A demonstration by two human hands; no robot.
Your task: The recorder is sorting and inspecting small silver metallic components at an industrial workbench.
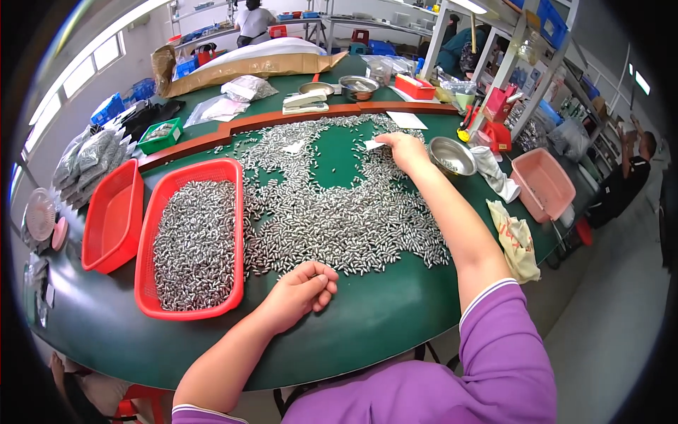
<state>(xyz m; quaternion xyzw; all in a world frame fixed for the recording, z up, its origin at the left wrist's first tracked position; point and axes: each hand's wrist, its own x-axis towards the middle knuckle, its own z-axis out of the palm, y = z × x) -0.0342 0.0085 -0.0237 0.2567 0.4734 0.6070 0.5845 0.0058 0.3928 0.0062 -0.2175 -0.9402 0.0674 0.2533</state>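
Small silvery, pellet-shaped metal pieces are spread in a thick layer over the green table. At the far side of this layer, my right hand is closed on a small white card that lies low against the pieces. A green patch of tabletop shows just left of the card. My left hand rests near the layer's front edge, fingers curled in with nothing visible in them. To its left stands a red plastic basket filled with the same pieces.
An empty red tray stands left of the basket. A brown wooden strip borders the pieces at the back. On the right are a steel bowl, a white cloth and a pink bin. Other people are further off.
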